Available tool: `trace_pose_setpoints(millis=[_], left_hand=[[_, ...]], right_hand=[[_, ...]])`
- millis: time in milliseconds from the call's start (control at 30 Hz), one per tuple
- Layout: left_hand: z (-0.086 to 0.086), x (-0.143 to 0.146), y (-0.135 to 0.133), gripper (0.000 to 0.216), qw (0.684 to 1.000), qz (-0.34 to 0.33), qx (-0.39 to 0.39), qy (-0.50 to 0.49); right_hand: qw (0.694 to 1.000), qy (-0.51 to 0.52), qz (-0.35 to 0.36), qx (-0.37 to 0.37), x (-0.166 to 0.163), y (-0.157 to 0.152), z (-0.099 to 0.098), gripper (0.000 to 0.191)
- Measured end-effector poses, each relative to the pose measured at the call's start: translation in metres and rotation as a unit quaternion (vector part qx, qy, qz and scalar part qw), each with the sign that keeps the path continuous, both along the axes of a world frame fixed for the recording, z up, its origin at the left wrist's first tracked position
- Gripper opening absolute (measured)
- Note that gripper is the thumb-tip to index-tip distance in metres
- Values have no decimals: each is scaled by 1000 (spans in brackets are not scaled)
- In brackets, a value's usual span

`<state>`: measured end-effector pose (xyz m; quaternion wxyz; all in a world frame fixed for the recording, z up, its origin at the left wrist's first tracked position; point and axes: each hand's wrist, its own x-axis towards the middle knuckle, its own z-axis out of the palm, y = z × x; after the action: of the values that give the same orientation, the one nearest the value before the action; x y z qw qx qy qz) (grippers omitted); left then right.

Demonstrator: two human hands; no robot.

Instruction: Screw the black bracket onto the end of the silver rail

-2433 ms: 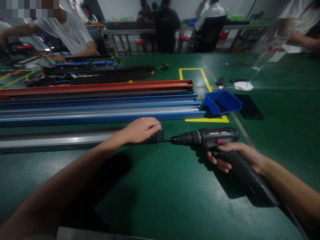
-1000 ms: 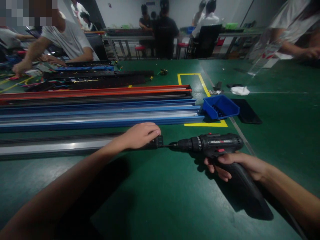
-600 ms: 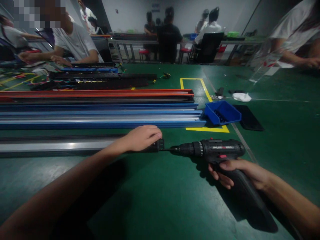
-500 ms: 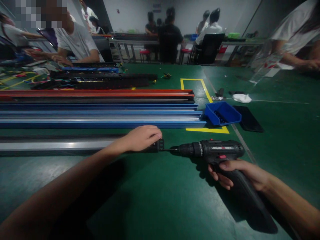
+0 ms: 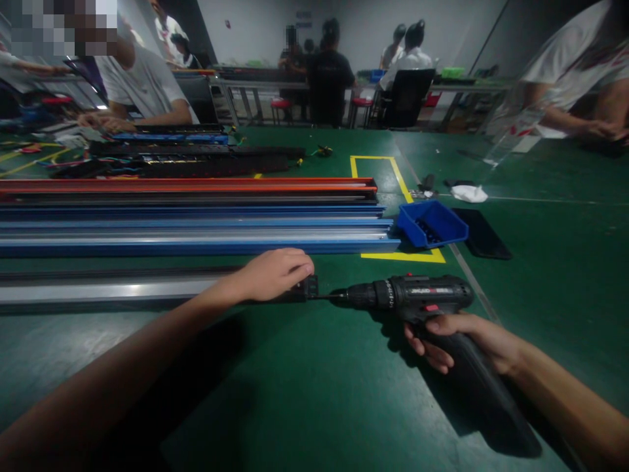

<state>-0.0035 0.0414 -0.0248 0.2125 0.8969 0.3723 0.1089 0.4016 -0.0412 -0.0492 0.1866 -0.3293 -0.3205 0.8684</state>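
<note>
My right hand (image 5: pixel 442 341) grips a black cordless drill (image 5: pixel 427 294) by its handle, fingers wrapped round it. The drill lies level, pointing left, and its thin bit (image 5: pixel 327 296) meets the end of a long metal profile (image 5: pixel 122 288). Over that end, my left hand (image 5: pixel 278 272) is closed round the profile, beside a small black end cap (image 5: pixel 310 286). The palm side of this hand is hidden. Whether the bit sits in a screw is too small to tell.
Several long blue profiles (image 5: pixel 196 229) and an orange one (image 5: pixel 196 185) lie parallel behind. At their right ends stands a blue bin (image 5: pixel 445 229) with small dark parts, next to a dark flat phone-like object (image 5: pixel 481 234). Co-workers sit or stand around the green table (image 5: pixel 304 387).
The whole view has shifted slightly, so things appear a little further left. Both hands, the drill and the profile keep the same places relative to each other.
</note>
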Motion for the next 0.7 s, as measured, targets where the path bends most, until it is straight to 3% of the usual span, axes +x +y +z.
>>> trace_pose_setpoints(millis=[700], left_hand=[[-3, -2, 1, 43, 1000, -6, 6, 3]], right_hand=[[999, 24, -8, -26, -1, 2, -1, 32]])
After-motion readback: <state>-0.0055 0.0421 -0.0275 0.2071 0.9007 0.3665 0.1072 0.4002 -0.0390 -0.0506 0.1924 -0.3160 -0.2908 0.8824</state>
